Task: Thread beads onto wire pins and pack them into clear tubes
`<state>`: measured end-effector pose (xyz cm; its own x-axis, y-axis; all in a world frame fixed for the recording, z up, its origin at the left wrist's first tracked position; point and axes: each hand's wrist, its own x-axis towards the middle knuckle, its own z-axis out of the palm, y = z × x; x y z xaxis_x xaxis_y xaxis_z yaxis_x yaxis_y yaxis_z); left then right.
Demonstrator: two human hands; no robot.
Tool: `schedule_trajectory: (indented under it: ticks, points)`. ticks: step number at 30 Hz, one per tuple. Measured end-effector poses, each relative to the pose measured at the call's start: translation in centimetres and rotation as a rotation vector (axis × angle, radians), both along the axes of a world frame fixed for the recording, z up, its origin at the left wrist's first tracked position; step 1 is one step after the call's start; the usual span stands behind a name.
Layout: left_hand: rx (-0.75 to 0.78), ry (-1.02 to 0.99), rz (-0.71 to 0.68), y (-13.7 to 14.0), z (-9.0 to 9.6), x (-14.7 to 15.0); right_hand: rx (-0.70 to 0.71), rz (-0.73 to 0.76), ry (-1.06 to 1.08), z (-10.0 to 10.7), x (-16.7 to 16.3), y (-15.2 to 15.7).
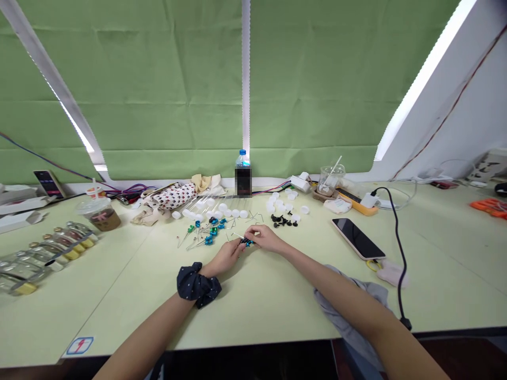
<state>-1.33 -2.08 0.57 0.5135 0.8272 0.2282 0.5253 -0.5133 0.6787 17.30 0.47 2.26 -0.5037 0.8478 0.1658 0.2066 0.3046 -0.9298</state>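
Observation:
My left hand (pixel 227 257), a dark dotted scrunchie at its wrist, is closed on a small blue-and-black part (pixel 248 243). From the right, my right hand (pixel 266 238) meets it with fingers pinched at the same part. A thin metal pin (pixel 236 234) sticks out by the fingertips; which hand grips it I cannot tell. Just left of the hands lies a loose group of blue and green parts with thin metal stems (pixel 214 231). Bent metal rods (pixel 256 217) rest behind the hands. Farther back are black round-headed pieces (pixel 283 219) and white caps (pixel 277 198).
Clear tubes (pixel 222 202), a patterned cloth pouch (pixel 174 196) and a bottle (pixel 243 182) stand along the back. At right lie a phone (pixel 358 238) and a black cable (pixel 399 248). On the left are a drink cup (pixel 103 217) and a rack of glass bottles (pixel 49 250).

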Motion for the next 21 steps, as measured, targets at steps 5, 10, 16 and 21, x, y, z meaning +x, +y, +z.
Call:
schedule_trajectory:
  ticks: [5,10,16,21]
  points:
    - [0.002,0.014,0.011,0.1,-0.2,0.0,0.014,0.12,0.05,0.1,0.3,0.1]
    - [0.009,0.041,0.014,0.2,-0.3,0.0,-0.036,-0.012,0.004,-0.2,0.4,0.4]
    - [0.007,0.046,0.018,0.2,-0.4,-0.1,-0.128,0.011,0.066,-0.3,0.8,0.9]
    - [0.011,0.048,0.011,0.1,-0.2,0.0,-0.065,0.025,-0.069,0.1,1.1,0.4]
